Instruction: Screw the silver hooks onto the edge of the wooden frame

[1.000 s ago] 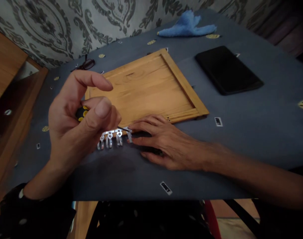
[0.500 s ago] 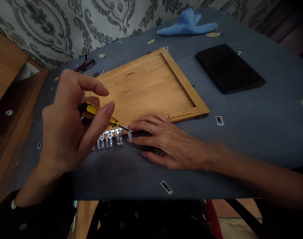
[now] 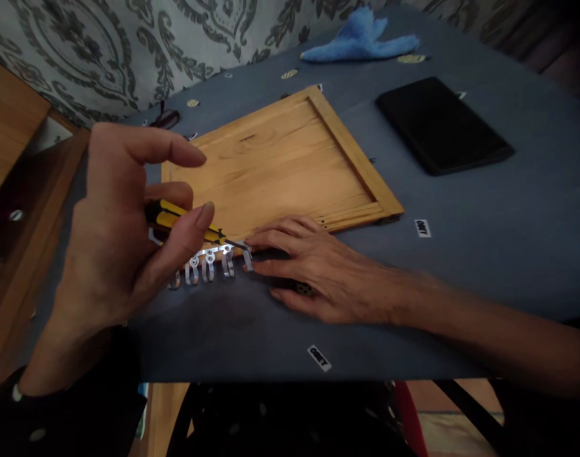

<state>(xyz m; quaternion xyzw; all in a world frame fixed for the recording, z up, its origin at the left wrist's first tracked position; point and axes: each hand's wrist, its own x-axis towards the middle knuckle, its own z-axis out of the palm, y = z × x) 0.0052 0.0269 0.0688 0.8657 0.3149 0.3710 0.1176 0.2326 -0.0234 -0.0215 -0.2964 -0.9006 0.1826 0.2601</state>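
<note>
The left hand point(image 3: 109, 244) curls around a screwdriver point(image 3: 170, 216); the right hand point(image 3: 328, 276) lies spread at the near edge of the board point(image 3: 275, 171), perhaps touching hooks point(image 3: 208, 269); tablet point(image 3: 445, 125) well apart.

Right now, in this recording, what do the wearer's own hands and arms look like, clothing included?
Both the left hand and the right hand are bare: no glove, ring or watch shows. The left arm wears a black sleeve with pale dots, ending around the wrist. The right forearm is uncovered as far as the picture's edge.
</note>
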